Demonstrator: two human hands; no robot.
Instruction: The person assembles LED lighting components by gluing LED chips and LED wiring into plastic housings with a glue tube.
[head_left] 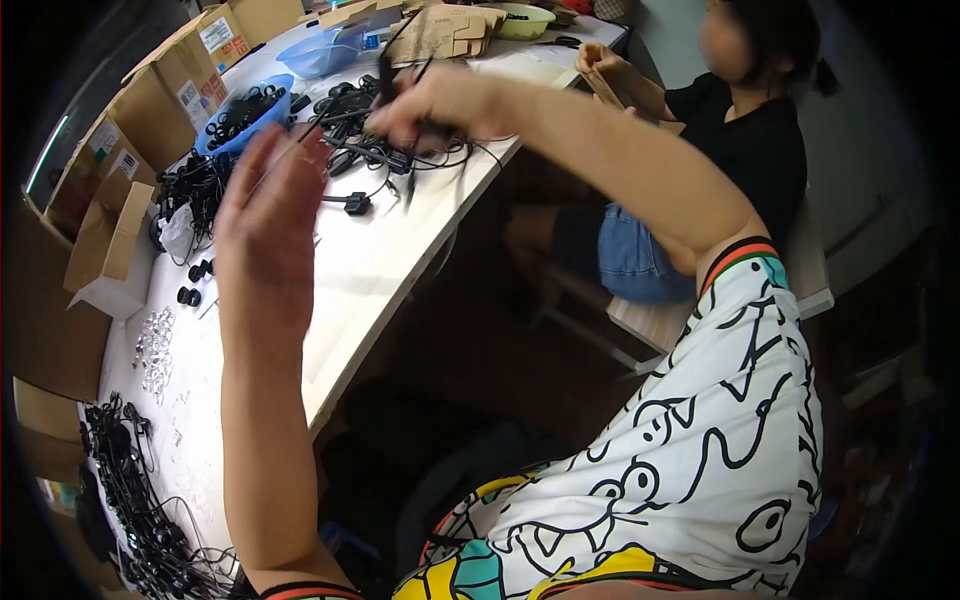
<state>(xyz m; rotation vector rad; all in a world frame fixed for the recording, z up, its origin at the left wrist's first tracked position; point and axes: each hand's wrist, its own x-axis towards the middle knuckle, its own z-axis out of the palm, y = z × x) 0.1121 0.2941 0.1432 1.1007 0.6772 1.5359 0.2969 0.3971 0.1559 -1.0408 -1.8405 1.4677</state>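
My right hand [450,105] reaches across the table's far part, its fingers closed round a black cable [385,75]. The hand is smeared by motion, and black strands stick up and hang down around it. My left hand [270,210] is raised over the table to the left of it, its blurred fingers pointing up. A thin dark line runs near those fingertips; whether they grip it I cannot make out. Below the two hands a black plug-like piece [356,203] lies on the white tabletop. Behind my right hand is a heap of black cables [345,100].
A blue basin [283,100] holds black parts, beside bundled black cables [185,190]. Cardboard boxes [160,100] line the left edge. Small clear pieces [155,350] and more cables [130,480] lie nearer. A person in black [750,140] sits across the right side, hands at the table edge.
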